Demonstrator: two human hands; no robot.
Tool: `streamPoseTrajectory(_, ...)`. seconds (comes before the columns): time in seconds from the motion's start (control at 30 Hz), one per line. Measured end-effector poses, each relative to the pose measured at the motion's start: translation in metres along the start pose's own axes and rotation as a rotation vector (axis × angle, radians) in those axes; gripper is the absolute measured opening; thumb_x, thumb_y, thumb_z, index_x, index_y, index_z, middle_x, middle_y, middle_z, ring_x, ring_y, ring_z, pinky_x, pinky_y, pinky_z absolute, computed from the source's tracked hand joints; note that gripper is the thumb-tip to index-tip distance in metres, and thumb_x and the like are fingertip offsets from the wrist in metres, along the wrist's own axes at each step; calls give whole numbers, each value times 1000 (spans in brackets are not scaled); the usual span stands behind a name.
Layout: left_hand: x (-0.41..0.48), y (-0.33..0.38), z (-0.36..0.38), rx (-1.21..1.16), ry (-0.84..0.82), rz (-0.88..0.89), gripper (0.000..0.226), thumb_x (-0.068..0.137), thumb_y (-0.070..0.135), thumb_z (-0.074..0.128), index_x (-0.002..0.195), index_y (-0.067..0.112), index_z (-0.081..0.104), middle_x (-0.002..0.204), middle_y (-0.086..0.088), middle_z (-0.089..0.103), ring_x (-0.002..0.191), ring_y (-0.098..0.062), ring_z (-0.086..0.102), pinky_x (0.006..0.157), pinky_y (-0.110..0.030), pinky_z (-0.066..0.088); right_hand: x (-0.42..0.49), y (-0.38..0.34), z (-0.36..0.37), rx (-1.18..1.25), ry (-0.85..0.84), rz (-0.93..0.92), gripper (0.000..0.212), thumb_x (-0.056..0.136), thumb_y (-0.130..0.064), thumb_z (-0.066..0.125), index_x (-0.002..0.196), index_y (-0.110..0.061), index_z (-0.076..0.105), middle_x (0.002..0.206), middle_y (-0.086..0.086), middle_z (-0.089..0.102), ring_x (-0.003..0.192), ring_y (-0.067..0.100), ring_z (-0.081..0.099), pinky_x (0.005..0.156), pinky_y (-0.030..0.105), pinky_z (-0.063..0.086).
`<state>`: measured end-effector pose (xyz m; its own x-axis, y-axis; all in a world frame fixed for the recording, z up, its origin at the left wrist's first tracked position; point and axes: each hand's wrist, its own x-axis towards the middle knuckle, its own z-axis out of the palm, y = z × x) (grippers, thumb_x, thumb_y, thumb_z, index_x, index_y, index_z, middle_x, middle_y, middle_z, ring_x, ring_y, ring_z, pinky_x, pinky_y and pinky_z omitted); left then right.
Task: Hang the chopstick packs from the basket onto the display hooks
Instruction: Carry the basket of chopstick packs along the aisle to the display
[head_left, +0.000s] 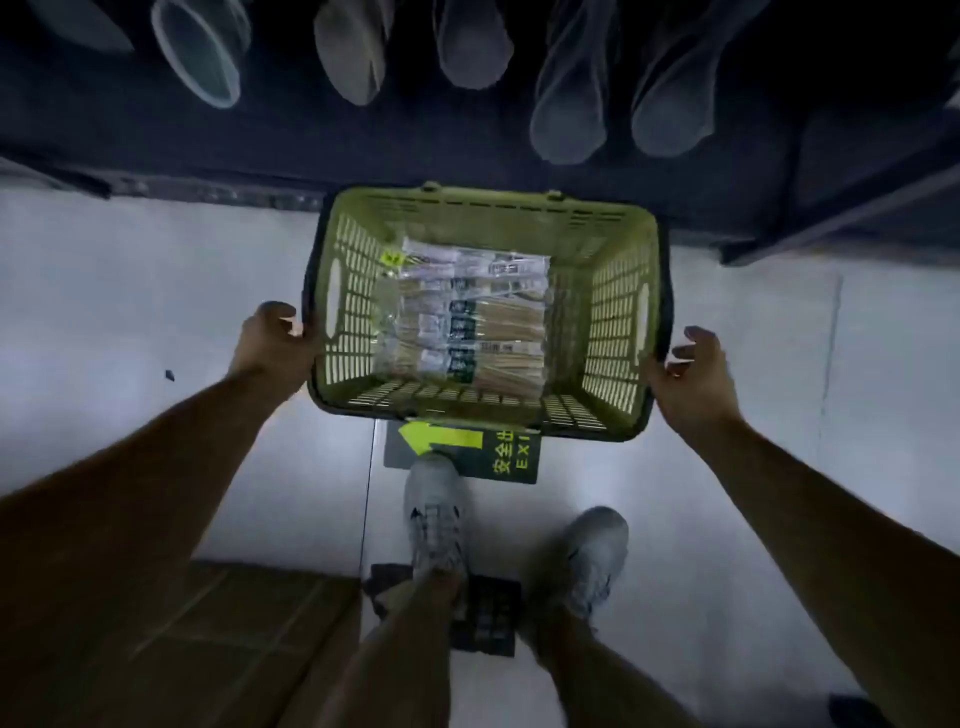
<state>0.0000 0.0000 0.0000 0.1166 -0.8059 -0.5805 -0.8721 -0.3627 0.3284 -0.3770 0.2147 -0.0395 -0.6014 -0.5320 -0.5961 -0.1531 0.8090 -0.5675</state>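
A green plastic basket (483, 218) stands on the pale floor in front of a dark display. Several clear chopstick packs (467, 317) lie flat in a row on its bottom. My left hand (272, 340) has its fingers curled round the basket's left rim. Beside the right rim is my right hand (693, 379), fingers spread and relaxed, the thumb close to the rim; whether it touches is unclear. The display above is dim and its hooks cannot be made out.
Clear bagged goods (571, 104) hang in a row on the dark display (156, 145) at the top. A green exit sticker (467, 447) lies under the basket's near edge. My shoes (436, 509) stand behind it, with a brown carton (171, 649) at lower left.
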Motion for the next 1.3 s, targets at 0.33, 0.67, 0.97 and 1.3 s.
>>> streamPoseTrajectory(0.33,66,-8,38,-319,91,-132,23,90,42,71,83,20,70,70,4,75,66,-18,68,68,-33,57,54,10,41,45,214,37,21,96,-27,56,95,-6,57,80,7,59,65,22,56,51,26,40)
streamPoseTrajectory(0.67,9,24,-3,-159,41,2,44,91,53,64,76,11,67,63,0,68,54,-19,61,56,-28,47,-20,-3,-17,93,321,99,27,98,-28,55,79,-10,48,69,8,51,58,24,49,50,27,37)
streamPoseTrajectory(0.97,-144,122,-93,-3,31,170,41,99,46,61,77,11,60,68,-6,68,54,-16,65,48,-27,43,-168,-39,-171,188,430,259,30,93,-37,57,75,-14,52,61,5,55,49,21,50,38,24,37)
streamPoseTrajectory(1.3,-316,303,-145,205,-70,468,38,100,46,58,80,13,60,71,-7,65,67,-29,65,54,-35,40,-336,-28,-353,530,583,422,18,99,-39,58,91,-23,60,72,-14,72,54,7,69,38,22,48)
